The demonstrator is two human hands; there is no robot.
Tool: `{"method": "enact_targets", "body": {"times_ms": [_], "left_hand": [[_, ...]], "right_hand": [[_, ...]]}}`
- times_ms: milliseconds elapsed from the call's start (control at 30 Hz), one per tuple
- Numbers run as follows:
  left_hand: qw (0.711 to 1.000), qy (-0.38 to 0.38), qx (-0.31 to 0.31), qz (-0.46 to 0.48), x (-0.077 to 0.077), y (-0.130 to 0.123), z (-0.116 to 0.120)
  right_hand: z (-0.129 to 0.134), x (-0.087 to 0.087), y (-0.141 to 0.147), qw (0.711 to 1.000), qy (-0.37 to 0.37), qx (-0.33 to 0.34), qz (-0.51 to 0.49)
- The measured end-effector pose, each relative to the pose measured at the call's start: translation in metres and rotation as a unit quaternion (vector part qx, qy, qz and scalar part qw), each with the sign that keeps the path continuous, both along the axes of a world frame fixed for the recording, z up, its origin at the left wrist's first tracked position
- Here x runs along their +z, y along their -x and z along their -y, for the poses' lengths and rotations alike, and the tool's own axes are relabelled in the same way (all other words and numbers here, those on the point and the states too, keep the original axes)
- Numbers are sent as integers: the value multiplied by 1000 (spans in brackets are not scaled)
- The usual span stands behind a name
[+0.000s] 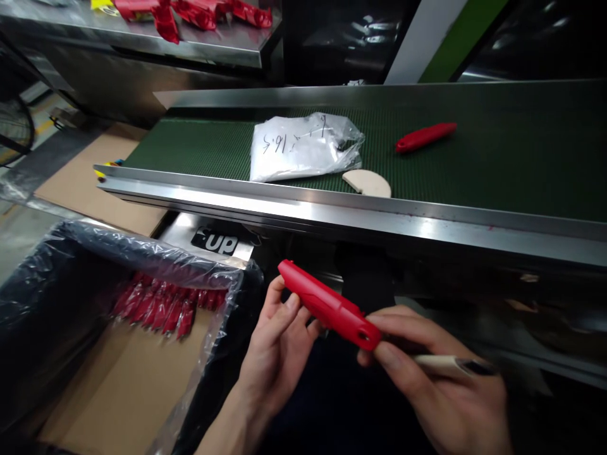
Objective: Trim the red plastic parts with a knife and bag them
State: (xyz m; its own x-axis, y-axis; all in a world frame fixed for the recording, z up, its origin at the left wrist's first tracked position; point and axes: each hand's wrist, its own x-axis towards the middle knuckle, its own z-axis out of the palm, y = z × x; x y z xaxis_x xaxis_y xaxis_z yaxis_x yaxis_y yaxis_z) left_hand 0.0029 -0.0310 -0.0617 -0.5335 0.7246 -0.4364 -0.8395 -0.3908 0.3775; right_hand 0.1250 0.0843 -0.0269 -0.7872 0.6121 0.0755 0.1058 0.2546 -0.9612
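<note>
A red plastic handle (327,304) with a hole near one end is held up between both hands, in front of the conveyor. My left hand (279,341) grips its far left end, thumb on top and fingers beneath. The holed end is pinched between thumb and fingers of my right hand (427,373). Tucked in that same hand is a slim cream-coloured tool (441,365) with a dark end; its exact kind is hidden by the fingers. Another red handle (425,137) lies on the green conveyor belt (512,151), beyond my right hand.
On the belt are a clear plastic bag (303,148) with handwriting and a cream part-round disc (368,183). A metal rail (332,202) edges the belt. At lower left stands a plastic-lined bin (142,246) holding several wrapped red pieces (165,303). More red pieces (199,12) lie on a metal table behind.
</note>
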Motion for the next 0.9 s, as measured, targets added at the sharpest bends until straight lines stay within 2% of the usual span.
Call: {"method": "enact_targets", "body": {"times_ms": [233,367,433,600,767,900], "left_hand": [[999,40,-14,-31,-2,-2,2],[997,59,-24,-34,-3,-5,1],[997,69,-31,-29,-3,-6,0],[996,85,-35,21,-2,-9,-1],[990,112,-7,87,7,-8,0],[987,121,5,105,12,-7,0]], "right_hand": [[-2,0,0,1000,2,-8,-5],[0,2,3,999,15,-44,-10],[1,3,5,998,23,-56,-13],[-7,0,3,999,9,-38,21],[-18,-11,-6,992,20,-102,70],[-22,-18,-9,985,26,-152,83]]}}
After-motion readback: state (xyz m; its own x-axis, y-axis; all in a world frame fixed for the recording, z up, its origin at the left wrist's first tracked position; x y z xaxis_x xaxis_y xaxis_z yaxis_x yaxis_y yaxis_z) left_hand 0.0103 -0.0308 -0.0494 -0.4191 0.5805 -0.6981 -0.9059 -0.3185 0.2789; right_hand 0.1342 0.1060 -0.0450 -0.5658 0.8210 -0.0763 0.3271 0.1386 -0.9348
